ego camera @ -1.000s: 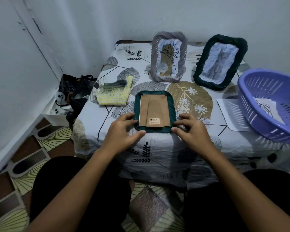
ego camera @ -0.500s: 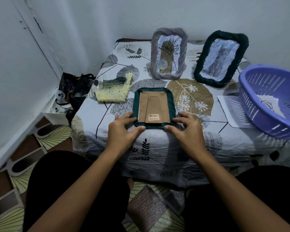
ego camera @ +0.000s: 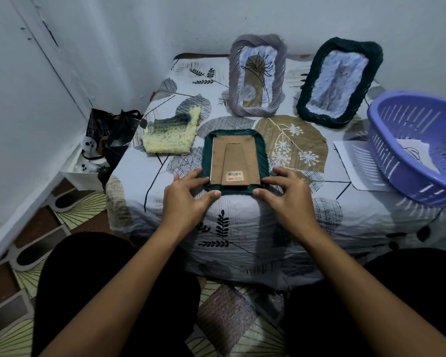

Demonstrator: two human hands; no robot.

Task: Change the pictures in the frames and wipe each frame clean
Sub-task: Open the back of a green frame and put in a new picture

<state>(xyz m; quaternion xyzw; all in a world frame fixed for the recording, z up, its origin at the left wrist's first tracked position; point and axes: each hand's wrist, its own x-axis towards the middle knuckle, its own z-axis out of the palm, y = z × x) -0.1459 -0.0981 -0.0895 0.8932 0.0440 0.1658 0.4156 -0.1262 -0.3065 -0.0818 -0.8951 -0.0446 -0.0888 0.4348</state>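
Head view, green frame (ego camera: 234, 188) face-down at the bed (ego camera: 268, 217) edge, picture hidden, left hand (ego camera: 188, 195) and right hand (ego camera: 285, 194) pinching its near corners, basket (ego camera: 407, 161) cut off right, its paper partly hidden.

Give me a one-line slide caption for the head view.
Both hands, left hand and right hand, grip the near corners of a face-down green frame on the bed, cardboard backing up.

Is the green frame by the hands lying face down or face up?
Face down: the green frame shows its cardboard backing, stand and barcode sticker.
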